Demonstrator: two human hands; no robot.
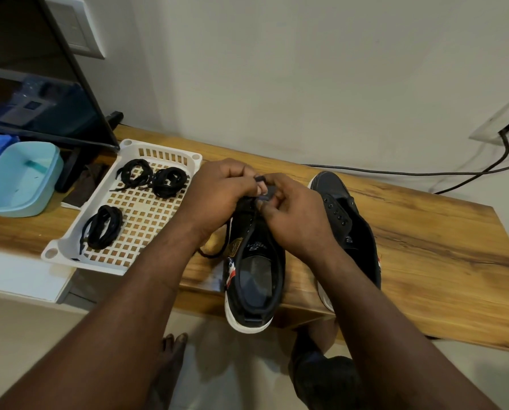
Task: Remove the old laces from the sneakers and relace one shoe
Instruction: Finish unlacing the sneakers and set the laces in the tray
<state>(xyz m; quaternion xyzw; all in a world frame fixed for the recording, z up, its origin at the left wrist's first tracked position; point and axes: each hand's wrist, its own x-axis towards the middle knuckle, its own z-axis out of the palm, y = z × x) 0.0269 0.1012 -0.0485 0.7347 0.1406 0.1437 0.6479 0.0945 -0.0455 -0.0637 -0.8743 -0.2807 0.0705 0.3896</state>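
A black sneaker with a white sole lies on the wooden table, its heel hanging over the front edge. My left hand and my right hand meet over its toe end, and both pinch a black lace there. A loose length of that lace trails off the shoe's left side onto the wood. A second black sneaker lies just to the right with bare eyelets. Three bundles of black laces lie in a white perforated tray on the left.
A pale blue tub stands at the far left, beside a dark screen on its stand. Black cables run along the wall to a socket at the right. My bare foot and knee show below the table.
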